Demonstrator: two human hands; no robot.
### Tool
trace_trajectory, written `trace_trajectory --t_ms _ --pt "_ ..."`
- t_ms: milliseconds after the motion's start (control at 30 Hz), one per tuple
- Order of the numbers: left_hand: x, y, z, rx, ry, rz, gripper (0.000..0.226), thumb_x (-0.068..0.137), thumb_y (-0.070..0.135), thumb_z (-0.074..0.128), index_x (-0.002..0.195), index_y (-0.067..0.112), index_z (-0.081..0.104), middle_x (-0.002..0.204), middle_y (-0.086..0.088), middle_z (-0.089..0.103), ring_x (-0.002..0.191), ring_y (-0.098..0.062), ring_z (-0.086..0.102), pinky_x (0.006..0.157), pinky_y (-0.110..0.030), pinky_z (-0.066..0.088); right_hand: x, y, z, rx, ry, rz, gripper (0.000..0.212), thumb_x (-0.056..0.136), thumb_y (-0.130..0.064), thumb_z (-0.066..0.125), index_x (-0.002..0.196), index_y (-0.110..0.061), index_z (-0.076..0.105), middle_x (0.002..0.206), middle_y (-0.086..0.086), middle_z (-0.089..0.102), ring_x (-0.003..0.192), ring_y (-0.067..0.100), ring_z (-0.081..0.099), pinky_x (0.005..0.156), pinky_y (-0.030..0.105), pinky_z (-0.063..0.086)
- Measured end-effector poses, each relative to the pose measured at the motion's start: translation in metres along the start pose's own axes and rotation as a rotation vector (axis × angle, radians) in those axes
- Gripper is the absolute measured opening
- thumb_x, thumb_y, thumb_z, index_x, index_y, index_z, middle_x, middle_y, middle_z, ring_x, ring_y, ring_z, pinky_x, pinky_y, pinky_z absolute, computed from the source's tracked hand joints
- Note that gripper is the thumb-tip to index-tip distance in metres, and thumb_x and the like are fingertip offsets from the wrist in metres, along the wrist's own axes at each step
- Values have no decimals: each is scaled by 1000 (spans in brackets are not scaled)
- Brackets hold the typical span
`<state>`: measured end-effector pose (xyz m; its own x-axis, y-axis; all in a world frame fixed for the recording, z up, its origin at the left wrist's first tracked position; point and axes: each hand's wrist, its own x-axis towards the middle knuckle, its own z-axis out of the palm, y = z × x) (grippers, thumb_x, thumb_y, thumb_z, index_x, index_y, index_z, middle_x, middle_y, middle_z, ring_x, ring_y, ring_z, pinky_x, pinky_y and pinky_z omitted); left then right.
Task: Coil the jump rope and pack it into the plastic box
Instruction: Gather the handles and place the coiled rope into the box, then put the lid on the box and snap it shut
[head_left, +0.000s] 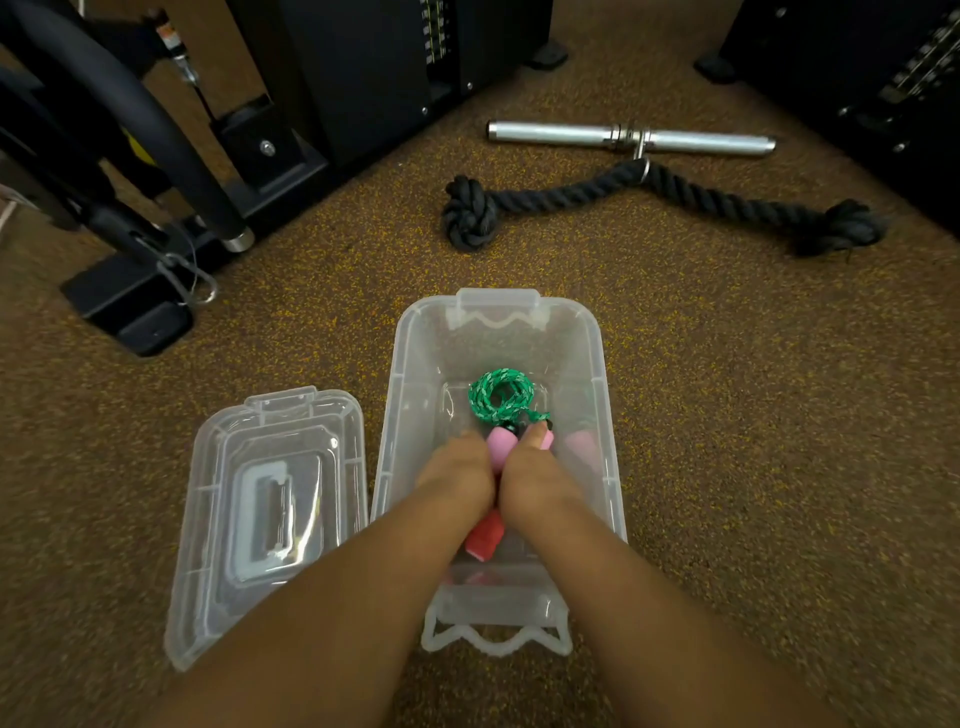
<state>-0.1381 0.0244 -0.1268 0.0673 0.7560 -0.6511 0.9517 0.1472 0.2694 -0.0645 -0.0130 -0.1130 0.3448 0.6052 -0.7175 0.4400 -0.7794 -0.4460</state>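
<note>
Lowering both hands, left hand (457, 475) and right hand (535, 475) closed around pink handles (500, 447); keep green rope coil (500, 396) ahead flat inside plastic box (602, 374).

My left hand (457, 475) and right hand (535, 480) cover most of the jump rope handles (501, 448). My forearms hide the plastic box's (410, 364) near interior; both elbows are cut off.
</note>
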Motion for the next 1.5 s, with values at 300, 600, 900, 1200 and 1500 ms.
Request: trace_trajectory --t_ms 300,600,900,1200,1500 --pt "4 2 -1 -234 4 -133 36 92 24 56 119 1 57 126 -20 61 115 -32 60 87 -35 47 5 -3 6 -155 -76 -6 60 101 -31 23 152 -20 -9 146 26 39 129 36 45 106 43 33" --pt "-13 20 -36 43 23 52 35 97 20 47 127 2 54 134 -20 55 123 -33 53 98 -36 42 -19 -12 -12 -415 -2 -240 52 96 -13 42 143 -5 23 128 20 56 112 34 58 82 37 45" --pt "-80 -72 -148 -198 458 356 25 92 13 47 107 22 66 105 -5 68 88 -23 65 77 -28 51 -95 -69 -13 -291 148 -673 48 90 -14 50 137 -16 41 134 12 53 122 29 51 94 37 43" --pt "-80 -204 -94 -122 516 199 56 88 12 54 141 3 40 149 -17 36 141 -31 30 116 -40 25 -158 -88 65 -204 78 -1077 52 91 -13 49 141 -16 37 146 1 38 137 16 33 113 27 25" --pt "-60 -229 -40 -18 257 83 66 96 26 38 152 11 6 162 -11 -2 149 -27 0 120 -42 12 -133 -32 132 -316 -190 -785 61 93 -11 46 148 -18 22 157 2 19 146 17 15 117 25 12"
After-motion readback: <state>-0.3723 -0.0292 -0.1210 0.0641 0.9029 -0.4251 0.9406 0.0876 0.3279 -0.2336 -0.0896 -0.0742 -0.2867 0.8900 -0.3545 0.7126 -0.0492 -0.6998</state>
